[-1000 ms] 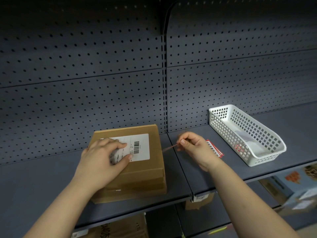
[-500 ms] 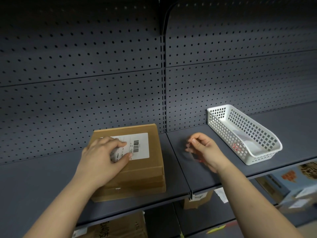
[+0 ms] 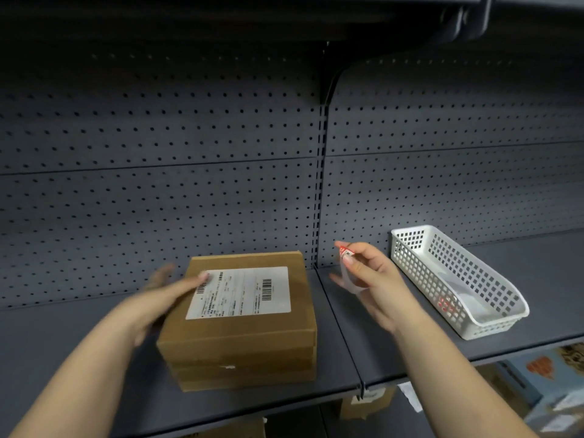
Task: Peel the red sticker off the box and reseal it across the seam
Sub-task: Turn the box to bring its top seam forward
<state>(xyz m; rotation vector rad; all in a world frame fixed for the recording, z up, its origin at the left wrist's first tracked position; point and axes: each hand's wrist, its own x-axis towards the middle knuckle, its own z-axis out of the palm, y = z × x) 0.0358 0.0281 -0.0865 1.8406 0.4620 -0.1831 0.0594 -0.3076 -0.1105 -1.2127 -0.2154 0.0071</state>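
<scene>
A brown cardboard box with a white shipping label on top sits on the grey shelf. My left hand is blurred at the box's left edge, fingers apart, fingertips on the label's left corner. My right hand is raised to the right of the box, pinching a small red and white sticker between thumb and forefinger. A clear strip hangs from the same hand. A horizontal seam runs across the box's front face.
A white plastic basket stands on the shelf to the right with a red sticker sheet inside. Pegboard back panels rise behind. Cartons sit on the lower shelf at the bottom right.
My right hand picked the red sticker up from the shelf and lifted it. My left hand slid off the label toward the box's left edge. The camera tilted up.
</scene>
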